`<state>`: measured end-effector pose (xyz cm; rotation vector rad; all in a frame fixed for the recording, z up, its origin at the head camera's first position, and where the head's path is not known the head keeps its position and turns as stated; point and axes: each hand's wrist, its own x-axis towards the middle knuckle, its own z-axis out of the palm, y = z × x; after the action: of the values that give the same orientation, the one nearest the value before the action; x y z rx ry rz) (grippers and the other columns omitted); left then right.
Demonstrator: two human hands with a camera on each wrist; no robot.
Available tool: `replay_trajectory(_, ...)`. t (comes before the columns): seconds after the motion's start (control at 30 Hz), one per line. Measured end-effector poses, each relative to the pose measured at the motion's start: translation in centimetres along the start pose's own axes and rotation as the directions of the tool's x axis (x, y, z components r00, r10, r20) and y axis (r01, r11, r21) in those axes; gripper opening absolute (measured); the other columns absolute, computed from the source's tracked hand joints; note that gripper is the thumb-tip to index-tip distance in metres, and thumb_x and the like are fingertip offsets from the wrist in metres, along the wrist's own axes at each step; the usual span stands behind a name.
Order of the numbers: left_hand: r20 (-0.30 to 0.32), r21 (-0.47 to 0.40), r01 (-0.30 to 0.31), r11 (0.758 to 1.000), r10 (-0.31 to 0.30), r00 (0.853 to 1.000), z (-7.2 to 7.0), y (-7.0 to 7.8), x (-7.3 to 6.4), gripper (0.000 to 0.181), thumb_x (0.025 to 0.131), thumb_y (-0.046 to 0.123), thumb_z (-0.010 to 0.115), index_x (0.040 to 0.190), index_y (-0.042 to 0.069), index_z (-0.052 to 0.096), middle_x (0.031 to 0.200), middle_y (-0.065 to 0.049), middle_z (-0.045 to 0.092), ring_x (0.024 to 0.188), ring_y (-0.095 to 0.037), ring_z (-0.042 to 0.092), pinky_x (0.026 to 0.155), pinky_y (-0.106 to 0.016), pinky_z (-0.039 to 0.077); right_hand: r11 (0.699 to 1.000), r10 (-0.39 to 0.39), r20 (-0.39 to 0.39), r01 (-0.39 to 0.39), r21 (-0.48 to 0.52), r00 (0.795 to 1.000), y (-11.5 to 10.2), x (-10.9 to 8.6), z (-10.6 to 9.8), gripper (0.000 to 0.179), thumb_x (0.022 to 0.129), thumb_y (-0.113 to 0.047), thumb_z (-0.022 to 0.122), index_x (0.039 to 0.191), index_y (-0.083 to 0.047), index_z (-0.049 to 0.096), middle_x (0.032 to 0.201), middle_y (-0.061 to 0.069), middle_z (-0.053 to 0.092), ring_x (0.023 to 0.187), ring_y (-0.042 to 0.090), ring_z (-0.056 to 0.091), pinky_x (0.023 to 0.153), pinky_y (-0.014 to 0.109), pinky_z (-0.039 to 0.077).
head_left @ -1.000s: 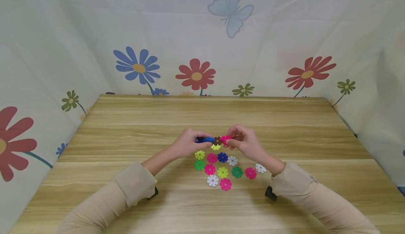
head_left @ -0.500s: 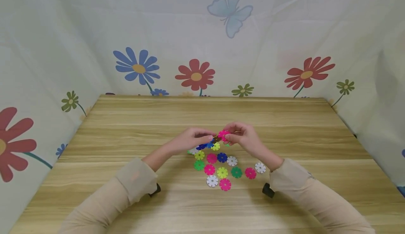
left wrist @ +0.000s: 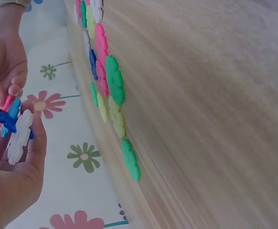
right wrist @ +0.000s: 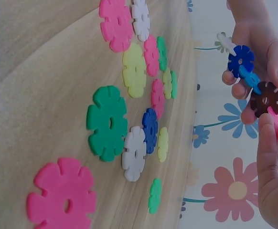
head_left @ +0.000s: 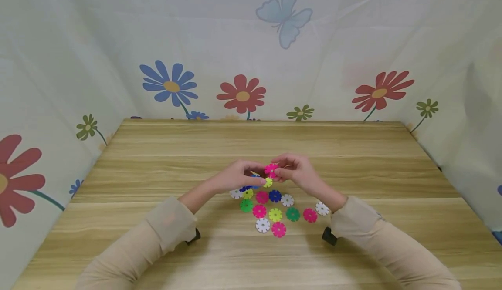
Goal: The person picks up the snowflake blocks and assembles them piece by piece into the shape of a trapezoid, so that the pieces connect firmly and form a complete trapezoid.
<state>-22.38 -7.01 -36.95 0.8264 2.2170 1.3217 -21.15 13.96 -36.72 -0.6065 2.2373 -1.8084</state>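
A short chain of notched plastic discs is held above the table between both hands. In the right wrist view it runs from a white disc through a dark blue disc and a light blue disc to a brown disc. My left hand grips this chain, its fingers curled behind the discs. A pink disc is pinched between thumb and fingers of my right hand. The pink disc's edge meets the brown one; whether their slots interlock, I cannot tell.
Loose notched discs lie flat on the wooden table below the hands, among them a green disc, a yellow disc and a white disc. Behind the table hangs a flower-printed cloth.
My right hand has shifted left with the pink disc, closer to my left hand. The chain's left end has tipped lower, and the brown disc has gone out of sight in the head view.
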Motion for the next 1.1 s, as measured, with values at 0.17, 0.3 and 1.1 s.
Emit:
replay_trajectory(0.17, -0.011, 0.009, 0.007, 1.000, -0.007, 1.000, -0.3, -0.4, -0.3, 0.040, 0.085, 0.024, 0.059, 0.120, 0.007, 0.054, 0.114, -0.007, 0.060, 0.104, -0.018, 0.055, 0.084, -0.028, 0.048, 0.998, 0.053, 0.009, -0.053, -0.024, 0.999, 0.4, -0.2, -0.5, 0.030, 0.081, 0.002, 0.056, 0.110, 0.010, 0.052, 0.086, 0.020, 0.058, 0.072, 0.030, 0.063, 0.068, 0.048, 0.050)
replay_trajectory(0.3, -0.031, 0.018, 0.039, 0.999, -0.038, 0.999, -0.6, -1.0, -0.4, 0.043, 0.085, 0.025, 0.059, 0.124, 0.008, 0.051, 0.116, -0.007, 0.058, 0.107, -0.019, 0.054, 0.087, -0.030, 0.046, 0.990, 0.113, 0.067, -0.106, -0.096, 0.991, 1.1, -0.4, -1.2, 0.030, 0.079, -0.001, 0.060, 0.106, 0.011, 0.055, 0.088, 0.018, 0.059, 0.076, 0.031, 0.061, 0.068, 0.042, 0.052)
replay_trajectory(1.1, -0.063, -0.003, 0.077, 0.997, -0.077, 0.995, -1.7, -1.8, -0.8, 0.053, 0.086, 0.032, 0.056, 0.135, 0.021, 0.038, 0.121, -0.008, 0.055, 0.108, -0.020, 0.052, 0.088, -0.033, 0.046, 0.831, 0.162, 0.349, 0.063, -0.552, 0.923, 4.2, -1.3, -1.7, 0.030, 0.074, -0.005, 0.067, 0.102, 0.002, 0.062, 0.094, 0.011, 0.064, 0.084, 0.019, 0.056, 0.074, 0.028, 0.047)
